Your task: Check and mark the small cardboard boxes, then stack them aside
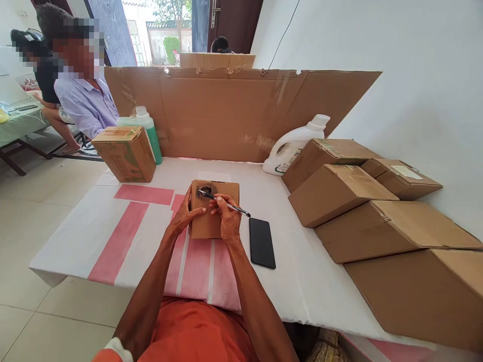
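A small brown cardboard box (206, 226) lies on the table in front of me. Dark scribbled loops (207, 190) cover the upper left of its top face. My left hand (185, 213) grips the box along its left side, the thumb resting on top. Between the fingers of my right hand (227, 216) is a pen (237, 208), its tip at the scribble and its dark end pointing right. A black smartphone (262, 243) lies just right of the box, apart from my hand.
Several cardboard boxes (381, 229) line the right side beside a white jug (294, 146). At the back left stand another box (126, 153) and a green bottle (153, 138). A cardboard panel (226, 113) rises behind the tablecloth (294, 281). Other people sit beyond.
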Available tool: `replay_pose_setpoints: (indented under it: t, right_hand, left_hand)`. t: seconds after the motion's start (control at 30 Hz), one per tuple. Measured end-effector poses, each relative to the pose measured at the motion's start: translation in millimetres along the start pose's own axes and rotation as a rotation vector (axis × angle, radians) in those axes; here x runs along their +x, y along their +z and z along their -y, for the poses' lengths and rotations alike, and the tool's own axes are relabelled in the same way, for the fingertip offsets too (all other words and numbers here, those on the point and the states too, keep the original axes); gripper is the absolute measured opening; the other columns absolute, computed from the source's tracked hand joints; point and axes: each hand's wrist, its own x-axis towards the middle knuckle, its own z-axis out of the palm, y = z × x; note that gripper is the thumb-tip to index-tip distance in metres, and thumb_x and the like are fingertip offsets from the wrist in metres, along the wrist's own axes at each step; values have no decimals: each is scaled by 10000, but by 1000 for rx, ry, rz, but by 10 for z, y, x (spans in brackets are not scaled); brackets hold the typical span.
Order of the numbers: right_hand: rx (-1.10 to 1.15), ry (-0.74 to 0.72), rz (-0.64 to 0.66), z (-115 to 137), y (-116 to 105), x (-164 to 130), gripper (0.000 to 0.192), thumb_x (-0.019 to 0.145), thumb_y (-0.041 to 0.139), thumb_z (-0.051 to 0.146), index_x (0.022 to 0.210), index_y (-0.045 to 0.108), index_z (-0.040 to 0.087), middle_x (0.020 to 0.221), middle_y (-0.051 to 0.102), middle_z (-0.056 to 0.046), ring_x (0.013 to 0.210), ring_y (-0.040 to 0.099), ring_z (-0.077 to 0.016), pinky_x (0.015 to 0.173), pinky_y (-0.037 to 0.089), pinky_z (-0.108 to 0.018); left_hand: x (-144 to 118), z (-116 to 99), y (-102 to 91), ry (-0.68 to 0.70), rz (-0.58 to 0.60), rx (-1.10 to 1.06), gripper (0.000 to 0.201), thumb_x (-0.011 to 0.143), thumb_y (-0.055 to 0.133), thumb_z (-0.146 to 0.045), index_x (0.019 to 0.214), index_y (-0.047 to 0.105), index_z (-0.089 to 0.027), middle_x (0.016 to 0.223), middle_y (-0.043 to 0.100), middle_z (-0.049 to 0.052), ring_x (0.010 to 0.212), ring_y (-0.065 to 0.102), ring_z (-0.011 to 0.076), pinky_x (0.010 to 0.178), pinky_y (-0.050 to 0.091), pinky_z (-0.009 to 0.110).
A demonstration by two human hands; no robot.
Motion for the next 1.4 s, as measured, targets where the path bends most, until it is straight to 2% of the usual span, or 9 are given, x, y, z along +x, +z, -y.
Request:
replay_pose_setpoints:
  t: [0.33,0.67,0.83,1.07,1.2,1.23,1.3,1.37,1.4]
  right_hand:
    - [-85,-5,34,-15,-66,-13,221,827,772,435,863,756,217,733,742,-3,628,669,-156,593,536,-289]
    - [-70,-5,-122,60,-225,-25,176,766,737,373,770,704,201,617,679,13,528,593,-127,477,444,-242]
    - [-44,-33,-178,84,-261,64,221,774,751,411,804,700,198,658,686,12,565,603,-123,513,453,-240]
    - [-36,-81,-157,142,-114,188,309,769,789,484,825,714,190,711,720,-19,611,641,-146,555,498,-263]
    - [-58,-120,-211,286,-257,290,399,789,777,570,899,717,190,777,734,-37,653,649,-162,599,516,-286]
    - [-157,-132,-253,340,-332,328,426,839,723,604,935,708,189,802,735,-45,674,650,-167,613,516,-289]
    - [-552,-119,-308,442,-485,416,468,981,533,618,997,694,179,887,750,-87,772,679,-195,679,527,-305]
    - [-993,-36,-274,502,-597,503,487,1067,390,531,990,708,170,956,771,-135,902,709,-231,768,530,-322]
    - [-1141,27,-227,503,-627,541,467,1073,398,483,961,725,169,966,782,-152,949,719,-249,801,527,-329]
  left_hand:
    - [-15,41,-14,12,-26,14,1115,782,864,-368,1702,237,-297,1579,553,129,1417,555,361,1126,528,504]
    - [-51,39,2,18,-31,-54,1124,766,869,-350,1696,240,-299,1546,584,133,1302,653,335,1025,594,444]
    - [-78,-8,27,13,-33,-45,1103,783,866,-375,1693,249,-293,1535,593,135,1348,623,342,1055,580,451]
    - [-81,19,-2,4,-32,-9,1060,795,872,-429,1675,291,-312,1515,619,125,1344,633,340,1061,581,451]
    - [-144,27,-44,-14,-61,-32,1038,789,874,-433,1657,318,-323,1530,612,116,1355,632,332,1065,580,443]
    - [-171,26,-61,-18,-72,-39,1036,786,875,-434,1654,322,-322,1518,621,117,1344,641,330,1059,583,439]
    - [-229,24,-107,-22,-105,-52,1027,769,885,-436,1639,355,-305,1471,654,122,1299,669,330,1031,595,427]
    - [-275,31,-165,-34,-159,-57,990,738,903,-435,1596,435,-279,1413,690,125,1244,696,331,989,612,407]
    - [-289,39,-196,-44,-183,-58,962,724,911,-434,1567,478,-268,1389,703,125,1217,708,330,967,621,398]
